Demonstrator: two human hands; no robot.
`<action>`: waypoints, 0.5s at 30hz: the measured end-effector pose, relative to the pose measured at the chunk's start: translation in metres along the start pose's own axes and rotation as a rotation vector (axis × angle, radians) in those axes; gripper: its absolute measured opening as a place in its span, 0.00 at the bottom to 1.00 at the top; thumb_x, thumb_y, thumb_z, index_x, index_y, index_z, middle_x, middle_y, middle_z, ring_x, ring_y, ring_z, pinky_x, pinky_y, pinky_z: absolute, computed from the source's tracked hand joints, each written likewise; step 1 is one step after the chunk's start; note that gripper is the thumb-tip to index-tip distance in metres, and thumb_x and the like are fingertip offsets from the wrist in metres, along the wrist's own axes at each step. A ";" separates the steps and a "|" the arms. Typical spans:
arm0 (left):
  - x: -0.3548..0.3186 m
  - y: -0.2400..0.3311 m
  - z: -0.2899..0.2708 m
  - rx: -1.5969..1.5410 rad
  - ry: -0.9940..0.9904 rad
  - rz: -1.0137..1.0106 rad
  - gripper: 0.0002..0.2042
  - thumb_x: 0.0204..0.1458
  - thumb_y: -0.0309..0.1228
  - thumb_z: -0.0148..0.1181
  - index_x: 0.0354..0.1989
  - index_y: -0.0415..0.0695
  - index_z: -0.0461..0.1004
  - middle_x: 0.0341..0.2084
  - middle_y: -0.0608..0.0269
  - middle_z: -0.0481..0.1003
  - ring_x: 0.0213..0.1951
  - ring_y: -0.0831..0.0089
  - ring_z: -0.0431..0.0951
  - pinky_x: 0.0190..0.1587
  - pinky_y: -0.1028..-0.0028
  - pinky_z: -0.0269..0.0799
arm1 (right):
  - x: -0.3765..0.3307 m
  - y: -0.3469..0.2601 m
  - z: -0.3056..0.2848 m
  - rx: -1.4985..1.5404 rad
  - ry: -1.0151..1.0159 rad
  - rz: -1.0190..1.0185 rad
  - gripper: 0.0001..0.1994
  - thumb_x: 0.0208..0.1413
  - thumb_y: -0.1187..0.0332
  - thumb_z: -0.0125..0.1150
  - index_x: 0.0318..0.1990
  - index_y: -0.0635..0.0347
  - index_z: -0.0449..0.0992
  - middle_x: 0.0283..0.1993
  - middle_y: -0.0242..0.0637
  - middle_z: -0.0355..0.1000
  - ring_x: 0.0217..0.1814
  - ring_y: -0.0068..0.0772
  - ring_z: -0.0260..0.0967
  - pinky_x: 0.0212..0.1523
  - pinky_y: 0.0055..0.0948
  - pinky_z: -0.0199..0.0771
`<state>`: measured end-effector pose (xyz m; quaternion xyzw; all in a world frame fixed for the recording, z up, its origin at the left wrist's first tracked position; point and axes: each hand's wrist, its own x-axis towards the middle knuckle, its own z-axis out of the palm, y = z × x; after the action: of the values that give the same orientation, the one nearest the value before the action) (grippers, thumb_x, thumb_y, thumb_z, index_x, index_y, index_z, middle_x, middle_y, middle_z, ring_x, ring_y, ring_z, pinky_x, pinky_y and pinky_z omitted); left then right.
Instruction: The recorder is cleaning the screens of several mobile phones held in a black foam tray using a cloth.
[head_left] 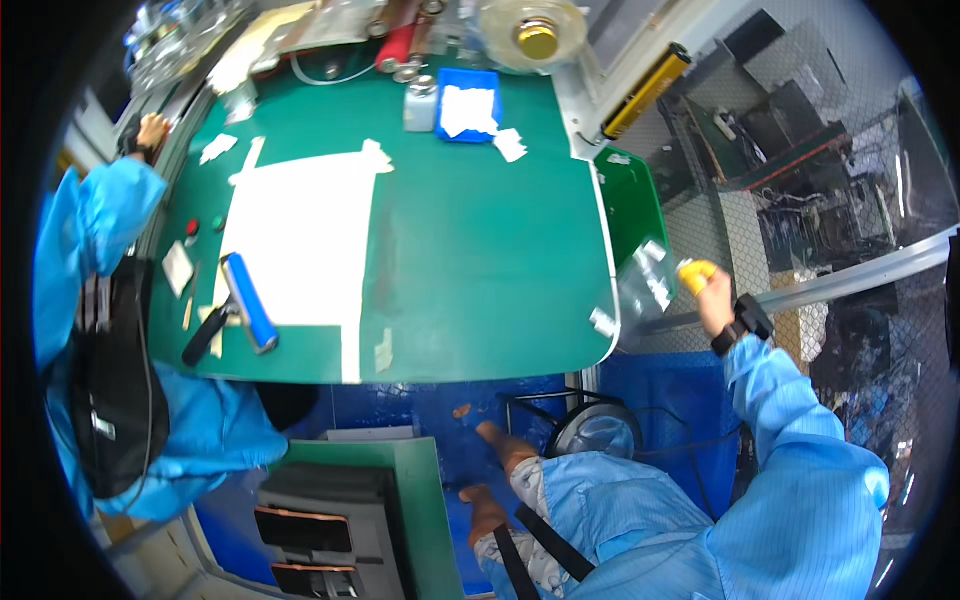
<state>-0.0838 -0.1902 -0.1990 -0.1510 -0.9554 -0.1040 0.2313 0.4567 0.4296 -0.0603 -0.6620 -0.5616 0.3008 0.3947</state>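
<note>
My right hand (712, 300) is at the right, past the table's edge, with yellow covers on its fingertips and a black band at the wrist. Its fingers are closed on the edge of a clear plastic sheet (632, 290) with whitish glare patches or pieces on it. The sheet hangs beside the green bin (638, 195) and overlaps the table's right edge. My left hand is outside the picture.
A green-topped table (490, 260) bears a taped white sheet (300, 240), a blue roller (250, 303), a blue tray (486, 78) with white pieces, and a bottle (420, 105). At left a co-worker's hand (152, 130) rests near a rail. A stool (597, 430) stands below the table.
</note>
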 end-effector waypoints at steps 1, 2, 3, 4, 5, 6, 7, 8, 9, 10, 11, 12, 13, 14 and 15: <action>0.005 -0.046 0.019 -0.508 -0.132 -0.323 0.49 0.24 0.31 0.77 0.57 0.32 0.51 0.51 0.41 0.63 0.51 0.54 0.65 0.55 0.55 0.60 | 0.023 0.021 -0.017 -0.038 0.083 -0.008 0.04 0.48 0.75 0.59 0.31 0.65 0.76 0.29 0.30 0.73 0.33 0.19 0.68 0.35 0.20 0.68; 0.007 0.010 0.000 -0.305 -0.173 -0.125 0.46 0.31 0.33 0.74 0.59 0.33 0.50 0.53 0.41 0.60 0.54 0.52 0.63 0.57 0.55 0.56 | 0.044 0.044 -0.036 -0.095 0.180 -0.019 0.04 0.48 0.75 0.60 0.31 0.66 0.75 0.30 0.30 0.73 0.33 0.19 0.68 0.35 0.20 0.67; 0.011 0.046 -0.009 -0.249 -0.180 -0.074 0.46 0.32 0.33 0.73 0.59 0.33 0.50 0.53 0.41 0.60 0.54 0.52 0.63 0.57 0.55 0.56 | 0.066 0.068 -0.045 -0.096 0.205 -0.043 0.05 0.48 0.74 0.60 0.31 0.66 0.75 0.30 0.30 0.73 0.32 0.19 0.68 0.36 0.20 0.67; 0.015 0.061 -0.012 -0.239 -0.179 -0.059 0.45 0.32 0.34 0.73 0.59 0.33 0.50 0.54 0.41 0.59 0.54 0.52 0.63 0.57 0.55 0.56 | 0.085 0.094 -0.048 -0.090 0.223 -0.062 0.05 0.48 0.73 0.61 0.31 0.66 0.75 0.30 0.31 0.73 0.32 0.19 0.68 0.36 0.20 0.67; 0.017 0.072 -0.014 -0.239 -0.181 -0.046 0.45 0.33 0.34 0.73 0.59 0.33 0.50 0.54 0.41 0.59 0.54 0.52 0.62 0.57 0.55 0.56 | 0.098 0.106 -0.047 -0.177 0.259 -0.031 0.07 0.47 0.72 0.62 0.32 0.66 0.76 0.30 0.32 0.74 0.32 0.21 0.69 0.36 0.21 0.67; 0.020 0.082 -0.015 -0.239 -0.182 -0.033 0.45 0.34 0.34 0.72 0.59 0.34 0.50 0.54 0.41 0.59 0.54 0.52 0.62 0.57 0.55 0.56 | 0.110 0.112 -0.044 -0.263 0.292 -0.002 0.08 0.47 0.70 0.63 0.32 0.66 0.76 0.30 0.34 0.74 0.32 0.23 0.69 0.36 0.22 0.68; 0.025 0.088 -0.014 -0.235 -0.178 -0.018 0.44 0.34 0.34 0.72 0.59 0.34 0.50 0.54 0.41 0.59 0.54 0.52 0.62 0.57 0.55 0.56 | 0.113 0.107 -0.036 -0.454 0.314 0.039 0.11 0.45 0.68 0.65 0.34 0.67 0.76 0.31 0.38 0.75 0.33 0.27 0.71 0.37 0.24 0.68; 0.028 0.092 -0.014 -0.232 -0.177 -0.009 0.44 0.35 0.34 0.71 0.59 0.34 0.50 0.54 0.41 0.59 0.55 0.52 0.62 0.57 0.55 0.55 | 0.114 0.099 -0.030 -0.554 0.289 0.055 0.14 0.44 0.64 0.66 0.35 0.65 0.77 0.32 0.43 0.75 0.35 0.35 0.72 0.38 0.29 0.69; 0.030 0.094 -0.014 -0.227 -0.173 -0.004 0.43 0.35 0.34 0.71 0.59 0.34 0.50 0.54 0.41 0.58 0.55 0.52 0.61 0.57 0.55 0.55 | 0.114 0.105 -0.028 -0.685 0.283 -0.043 0.13 0.45 0.64 0.65 0.35 0.63 0.77 0.32 0.44 0.75 0.35 0.38 0.72 0.39 0.32 0.69; 0.033 0.095 -0.014 -0.225 -0.169 0.001 0.43 0.36 0.34 0.71 0.59 0.34 0.50 0.55 0.41 0.58 0.55 0.51 0.61 0.58 0.55 0.55 | 0.113 0.109 -0.028 -0.815 0.274 -0.144 0.13 0.45 0.64 0.65 0.36 0.62 0.78 0.33 0.45 0.74 0.36 0.41 0.71 0.39 0.35 0.69; 0.035 0.097 -0.011 -0.220 -0.165 0.008 0.43 0.37 0.34 0.70 0.59 0.34 0.50 0.55 0.41 0.58 0.55 0.51 0.61 0.58 0.55 0.55 | 0.108 0.111 -0.031 -0.877 0.276 -0.180 0.12 0.45 0.64 0.64 0.36 0.60 0.78 0.34 0.46 0.74 0.38 0.44 0.70 0.40 0.37 0.68; 0.039 0.096 -0.011 -0.206 -0.159 0.011 0.42 0.37 0.35 0.70 0.59 0.34 0.50 0.55 0.41 0.58 0.55 0.51 0.61 0.58 0.55 0.55 | 0.102 0.113 -0.028 -0.933 0.267 -0.222 0.11 0.45 0.64 0.63 0.36 0.58 0.78 0.35 0.46 0.74 0.39 0.46 0.69 0.41 0.38 0.67; 0.042 0.096 -0.009 -0.199 -0.146 0.009 0.42 0.38 0.35 0.69 0.59 0.34 0.50 0.55 0.41 0.58 0.55 0.51 0.61 0.58 0.55 0.55 | 0.090 0.106 -0.020 -0.985 0.350 -0.309 0.09 0.46 0.67 0.61 0.36 0.56 0.79 0.36 0.43 0.73 0.40 0.44 0.67 0.42 0.38 0.65; 0.044 0.092 -0.008 -0.183 -0.129 0.010 0.42 0.38 0.35 0.69 0.59 0.34 0.50 0.55 0.41 0.58 0.56 0.51 0.60 0.58 0.55 0.54 | 0.078 0.084 -0.012 -0.925 0.263 -0.290 0.08 0.46 0.70 0.60 0.36 0.55 0.79 0.35 0.41 0.73 0.40 0.43 0.66 0.42 0.37 0.65; 0.046 0.087 -0.005 -0.170 -0.108 0.012 0.41 0.39 0.35 0.69 0.59 0.34 0.50 0.55 0.41 0.57 0.56 0.51 0.60 0.58 0.55 0.54 | 0.064 0.055 0.001 -0.857 0.222 -0.354 0.08 0.46 0.72 0.58 0.36 0.57 0.78 0.33 0.41 0.72 0.38 0.43 0.65 0.41 0.35 0.64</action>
<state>-0.0917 -0.0995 -0.1612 -0.1809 -0.9533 -0.1750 0.1666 0.4955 0.4891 -0.1056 -0.6875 -0.6937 -0.1023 0.1889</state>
